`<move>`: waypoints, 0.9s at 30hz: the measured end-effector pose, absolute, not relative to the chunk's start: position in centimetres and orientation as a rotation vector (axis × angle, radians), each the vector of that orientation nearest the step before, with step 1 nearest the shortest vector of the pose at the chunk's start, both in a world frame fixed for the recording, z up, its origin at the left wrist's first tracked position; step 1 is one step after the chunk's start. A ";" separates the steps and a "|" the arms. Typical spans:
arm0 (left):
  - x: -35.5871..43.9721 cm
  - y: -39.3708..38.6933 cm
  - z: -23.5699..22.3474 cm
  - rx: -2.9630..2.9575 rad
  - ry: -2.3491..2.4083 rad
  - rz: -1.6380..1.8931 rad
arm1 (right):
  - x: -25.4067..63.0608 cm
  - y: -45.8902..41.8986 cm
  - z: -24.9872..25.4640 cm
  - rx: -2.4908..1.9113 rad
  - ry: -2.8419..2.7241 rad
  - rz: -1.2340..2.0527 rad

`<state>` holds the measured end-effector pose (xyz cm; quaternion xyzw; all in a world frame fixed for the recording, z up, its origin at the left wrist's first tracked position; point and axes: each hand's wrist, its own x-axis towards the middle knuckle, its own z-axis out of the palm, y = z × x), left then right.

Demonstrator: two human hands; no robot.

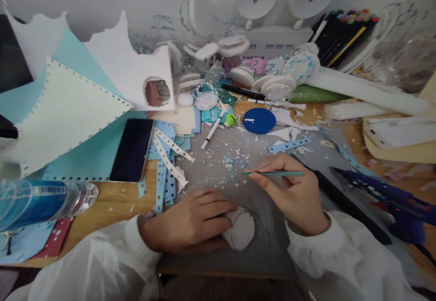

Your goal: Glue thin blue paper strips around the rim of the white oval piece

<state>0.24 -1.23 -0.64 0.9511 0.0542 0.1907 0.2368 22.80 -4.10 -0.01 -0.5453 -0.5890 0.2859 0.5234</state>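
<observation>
White disc (244, 232) is held by left hand (187, 221), fingers closed on its left side, low over the grey mat (269, 258) near the front edge. Disc is crossed by a thin strand, also seen curving out on its right. Green tweezers (277, 173) are gripped between thumb and fingers of right hand (296, 194), roughly level, tips pointed left. Tips are placed at the lower side of the small stars (233, 159), scattered on the mat beyond the disc; whether a star is pinched can't be told, too small.

Wooden worktop (102, 203) is partly covered by the mat. Left side is taken up by a dark-screened phone (131, 151), a bottle (37, 201) lying on its side and pale paper sheets (64, 114) with punched edges. Punched strips (170, 158) are strewn at the mat's left edge. Farther back, a blue oval (260, 120) and a white marker (214, 130) are seen, with white round pieces (272, 85) piled up behind. A glue gun (384, 194) is set at far right, well apart from the disc.
</observation>
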 end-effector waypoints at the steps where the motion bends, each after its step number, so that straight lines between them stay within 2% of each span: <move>1: 0.3 -1.3 -0.6 2.599 0.159 0.490 | 22.7 -4.2 0.0 -1.284 -1.362 0.713; 7: 0.0 -1.3 -0.1 2.466 0.434 0.692 | 21.9 -4.7 0.3 -1.086 -1.139 0.851; 13: 0.0 -1.2 -0.1 2.085 0.762 0.877 | 20.9 -5.2 0.6 -0.987 -1.291 0.752; 27: 0.1 -1.5 -0.2 1.914 0.703 0.980 | 20.4 -5.6 0.0 -0.982 -1.390 0.796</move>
